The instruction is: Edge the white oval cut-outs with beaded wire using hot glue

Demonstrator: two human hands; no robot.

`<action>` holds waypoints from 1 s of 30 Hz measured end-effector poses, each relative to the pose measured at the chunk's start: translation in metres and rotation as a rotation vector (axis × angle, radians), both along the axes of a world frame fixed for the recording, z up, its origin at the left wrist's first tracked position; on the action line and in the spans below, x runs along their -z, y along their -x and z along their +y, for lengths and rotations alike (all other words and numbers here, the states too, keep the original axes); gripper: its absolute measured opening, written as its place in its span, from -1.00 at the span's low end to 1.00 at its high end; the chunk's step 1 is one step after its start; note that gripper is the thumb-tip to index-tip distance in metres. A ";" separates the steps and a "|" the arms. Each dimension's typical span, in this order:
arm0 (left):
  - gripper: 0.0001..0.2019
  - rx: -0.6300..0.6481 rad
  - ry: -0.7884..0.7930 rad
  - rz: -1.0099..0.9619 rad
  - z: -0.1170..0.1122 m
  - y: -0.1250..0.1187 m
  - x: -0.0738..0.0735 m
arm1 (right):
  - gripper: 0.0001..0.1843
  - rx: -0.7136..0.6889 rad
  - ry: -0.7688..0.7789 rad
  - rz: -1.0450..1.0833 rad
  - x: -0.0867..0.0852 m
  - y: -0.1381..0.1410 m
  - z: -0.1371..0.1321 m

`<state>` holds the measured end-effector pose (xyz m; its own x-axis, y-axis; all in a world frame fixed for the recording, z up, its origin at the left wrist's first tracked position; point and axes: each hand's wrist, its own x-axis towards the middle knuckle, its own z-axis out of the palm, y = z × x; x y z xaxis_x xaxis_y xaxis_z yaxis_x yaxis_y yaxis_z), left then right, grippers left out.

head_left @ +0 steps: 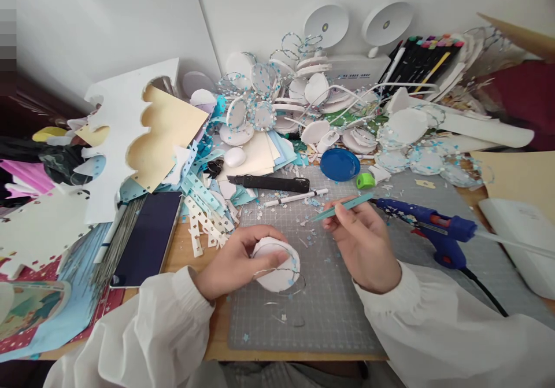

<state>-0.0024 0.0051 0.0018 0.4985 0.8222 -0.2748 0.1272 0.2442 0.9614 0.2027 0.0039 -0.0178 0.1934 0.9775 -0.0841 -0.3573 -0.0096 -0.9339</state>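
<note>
White disc (269, 271): we count one in use, held above the front left part of the grey cutting mat (321, 330), just inside the mat's left edge. One thin wire (303, 287) with pale blue stars curves about it. The left hand (236, 261) closes on the disc, its thumb laid over the upper face and its fingers curled around the far rim. The right hand (366, 243), over the middle of the mat, pinches one pair of teal tweezers (361, 199) between thumb and forefinger, the remaining fingers bent inward. The tweezers' tips point left, apart from the disc; we cannot tell whether they grip the small star beside them.

Near the mat's back edge we count one black utility knife (277, 183), one white pen (297, 197) just in front of it, one blue dish (340, 165) and, beside that, one green roll (365, 180). Toward the mat's right edge lies one blue glue gun (433, 220), with one pale glue stick (503, 239) protruding. One blue star (245, 337) marks the mat's front left corner. Left of the mat, on the tabletop (217, 342), rests one smartphone (147, 240). Beyond the back edge we count two lamp heads (326, 25) and a heap of discs (316, 89), too overlapped to number.
</note>
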 end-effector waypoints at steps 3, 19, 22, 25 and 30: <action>-0.77 0.014 -0.015 0.014 0.001 0.000 -0.002 | -0.76 0.015 0.081 0.086 0.000 0.000 0.002; -0.72 -0.046 0.010 0.047 -0.001 0.001 0.000 | -0.78 -0.038 0.056 0.076 0.001 -0.001 0.002; -0.71 -0.027 0.015 0.045 0.000 0.001 0.001 | -0.76 -0.029 0.085 0.108 -0.001 0.001 0.002; -0.69 0.008 0.024 0.002 0.001 0.000 0.002 | -0.73 -0.021 0.122 0.148 -0.003 0.002 0.003; -0.62 0.011 0.056 -0.027 0.000 -0.001 0.001 | -0.71 -0.063 0.123 0.151 -0.005 0.001 0.004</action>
<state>-0.0013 0.0052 0.0009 0.5150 0.8006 -0.3062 0.1039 0.2963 0.9494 0.2016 0.0074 -0.0123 0.1080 0.9679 -0.2269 -0.4887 -0.1471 -0.8600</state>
